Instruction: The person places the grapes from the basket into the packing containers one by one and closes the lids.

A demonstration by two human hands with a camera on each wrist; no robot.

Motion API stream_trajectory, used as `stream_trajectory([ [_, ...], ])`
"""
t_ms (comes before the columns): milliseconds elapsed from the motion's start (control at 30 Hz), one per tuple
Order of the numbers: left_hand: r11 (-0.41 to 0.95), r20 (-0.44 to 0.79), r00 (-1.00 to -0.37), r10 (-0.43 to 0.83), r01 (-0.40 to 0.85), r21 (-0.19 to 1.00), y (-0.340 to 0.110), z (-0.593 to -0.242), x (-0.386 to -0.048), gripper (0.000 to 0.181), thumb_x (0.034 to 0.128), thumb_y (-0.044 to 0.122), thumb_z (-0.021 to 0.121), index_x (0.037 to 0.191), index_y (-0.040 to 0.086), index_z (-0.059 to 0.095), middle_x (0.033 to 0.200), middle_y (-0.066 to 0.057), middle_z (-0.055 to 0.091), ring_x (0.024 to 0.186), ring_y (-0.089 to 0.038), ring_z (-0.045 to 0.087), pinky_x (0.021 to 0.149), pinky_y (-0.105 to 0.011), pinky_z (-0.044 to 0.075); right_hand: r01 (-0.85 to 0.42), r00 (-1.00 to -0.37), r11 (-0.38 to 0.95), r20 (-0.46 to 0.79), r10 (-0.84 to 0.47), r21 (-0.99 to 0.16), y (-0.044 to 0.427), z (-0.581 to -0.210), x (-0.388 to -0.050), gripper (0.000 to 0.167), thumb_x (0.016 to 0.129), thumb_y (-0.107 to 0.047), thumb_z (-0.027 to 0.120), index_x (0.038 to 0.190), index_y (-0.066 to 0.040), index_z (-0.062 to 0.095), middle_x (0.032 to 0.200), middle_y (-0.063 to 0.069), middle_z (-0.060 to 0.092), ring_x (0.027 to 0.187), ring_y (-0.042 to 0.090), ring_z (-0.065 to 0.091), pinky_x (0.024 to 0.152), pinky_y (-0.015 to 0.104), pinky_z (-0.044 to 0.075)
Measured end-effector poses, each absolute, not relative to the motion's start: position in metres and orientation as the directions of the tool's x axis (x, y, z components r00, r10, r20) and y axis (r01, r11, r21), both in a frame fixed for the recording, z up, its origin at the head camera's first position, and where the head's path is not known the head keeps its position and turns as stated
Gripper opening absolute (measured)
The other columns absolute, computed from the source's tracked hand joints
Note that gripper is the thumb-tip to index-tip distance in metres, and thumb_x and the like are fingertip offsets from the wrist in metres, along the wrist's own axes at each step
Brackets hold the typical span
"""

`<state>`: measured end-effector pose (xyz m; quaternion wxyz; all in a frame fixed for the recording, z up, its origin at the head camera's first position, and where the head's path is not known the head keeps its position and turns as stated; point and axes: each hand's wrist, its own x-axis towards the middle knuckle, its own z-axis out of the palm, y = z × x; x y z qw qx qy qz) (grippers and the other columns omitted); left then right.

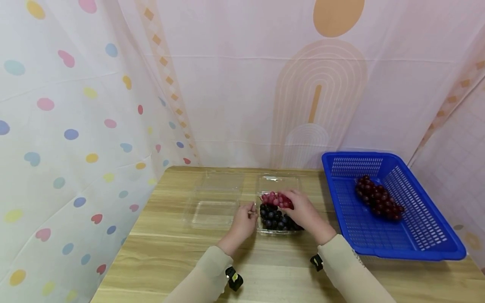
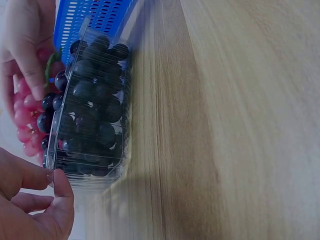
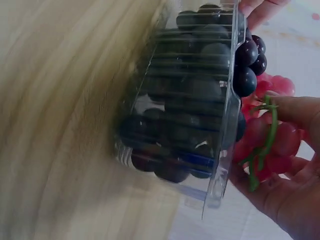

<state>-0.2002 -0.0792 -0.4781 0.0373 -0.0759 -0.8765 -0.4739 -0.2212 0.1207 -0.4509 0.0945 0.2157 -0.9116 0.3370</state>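
Observation:
A clear plastic clamshell box (image 2: 117,145) stands on the table with dark grapes (image 1: 275,219) filling its near part. At its left rim, my left hand (image 1: 244,219) pinches the edge between thumb and finger, as the left wrist view (image 2: 40,200) confirms. A bunch of pinkish-red grapes (image 1: 273,198) with a green stem (image 3: 270,135) lies at the back of the box, partly over the dark ones. Around this bunch curl the fingers and thumb of my right hand (image 1: 301,210). My right fingers hide some of the red grapes.
To the left sits another open clear clamshell box (image 1: 214,213). At the right a blue plastic basket (image 1: 382,253) holds a bunch of dark red grapes (image 1: 378,198). Behind the wooden table (image 1: 159,252) hangs a patterned curtain (image 1: 235,101).

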Motion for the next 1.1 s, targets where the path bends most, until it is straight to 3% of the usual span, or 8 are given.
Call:
stream_trajectory([
  [200,0.546,0.141,-0.986,0.09,0.167,0.821,-0.079,-0.478,-0.2,0.041,0.0838,-0.011,0.057,0.123,-0.021,0.048,0.102,-0.024,0.057,0.09,-0.03,0.062,0.074,-0.03,0.056,-0.446,-0.895,0.741,0.269,-0.356,-0.502,0.121,-0.45,-0.219,0.05,0.075,-0.002,0.076,0.123,-0.006,0.061,0.116,0.018,0.06,0.11,0.038,0.055,0.096,0.05,0.046],
  [500,0.538,0.139,-0.986,0.094,0.168,0.826,-0.079,-0.475,-0.199,0.041,0.0841,-0.01,0.057,0.123,-0.021,0.048,0.101,-0.023,0.059,0.089,-0.03,0.064,0.07,-0.026,0.056,-0.352,-0.934,0.813,0.117,-0.337,-0.464,0.122,-0.448,-0.217,0.042,0.084,-0.014,0.072,0.124,-0.011,0.062,0.123,0.02,0.053,0.118,0.039,0.046,0.099,0.052,0.042],
  [767,0.547,0.145,-0.985,0.096,0.174,0.819,-0.079,-0.476,-0.2,0.041,0.0843,-0.009,0.058,0.123,-0.02,0.05,0.1,-0.02,0.06,0.087,-0.029,0.064,0.069,-0.027,0.055,-0.295,-0.939,0.898,0.271,-0.21,-0.325,0.123,-0.441,-0.202,0.025,0.08,-0.012,0.073,0.105,-0.008,0.071,0.109,0.015,0.064,0.103,0.036,0.058,0.087,0.049,0.05],
  [933,0.551,0.157,-0.983,0.097,0.184,0.814,-0.08,-0.477,-0.201,0.036,0.0841,-0.009,0.058,0.118,-0.017,0.054,0.098,-0.02,0.06,0.084,-0.028,0.064,0.067,-0.027,0.054,-0.325,-0.93,0.899,0.272,-0.247,-0.295,0.122,-0.44,-0.198,0.017,0.077,0.001,0.067,0.093,-0.004,0.073,0.099,0.015,0.067,0.092,0.034,0.063,0.082,0.045,0.052],
  [1100,0.545,0.155,-0.983,0.096,0.182,0.818,-0.08,-0.476,-0.2,0.034,0.0836,-0.009,0.058,0.117,-0.017,0.056,0.098,-0.02,0.061,0.083,-0.027,0.065,0.065,-0.025,0.054,-0.371,-0.919,0.869,0.264,-0.294,-0.327,0.12,-0.449,-0.201,0.025,0.076,0.008,0.062,0.096,-0.002,0.073,0.096,0.016,0.067,0.092,0.034,0.063,0.083,0.044,0.053],
])
